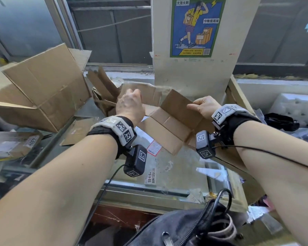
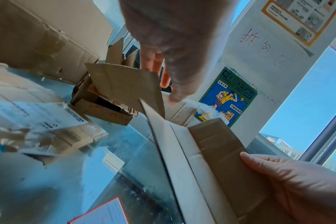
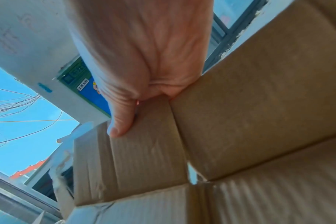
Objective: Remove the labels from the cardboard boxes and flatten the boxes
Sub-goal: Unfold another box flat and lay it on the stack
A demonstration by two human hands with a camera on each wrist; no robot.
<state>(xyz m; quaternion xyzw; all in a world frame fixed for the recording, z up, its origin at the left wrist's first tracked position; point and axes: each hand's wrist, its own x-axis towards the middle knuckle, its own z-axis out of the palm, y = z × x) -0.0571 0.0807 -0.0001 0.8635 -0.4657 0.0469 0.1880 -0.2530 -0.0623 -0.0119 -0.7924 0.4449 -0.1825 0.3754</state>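
Observation:
A small opened cardboard box (image 1: 169, 121) hangs above the glass counter between both hands, its flaps spread. My left hand (image 1: 130, 105) reaches over its far left side; in the left wrist view the fingers (image 2: 153, 60) go behind a raised flap (image 2: 125, 86), with the thumb beside its corner. On the right flap (image 3: 136, 159), my right hand (image 1: 203, 105) pinches the edge, thumb (image 3: 121, 121) on the inner face and fingers hidden behind. No label shows on the faces of the box that I can see.
A large open carton (image 1: 43, 86) leans at the left, torn cardboard (image 1: 103, 87) behind the hands. A small labelled box (image 1: 12, 144) lies lower left. Loose labels (image 1: 154, 148) lie on the glass counter (image 1: 176, 167). A postered pillar (image 1: 196, 27) stands behind, a black bag (image 1: 185, 228) near me.

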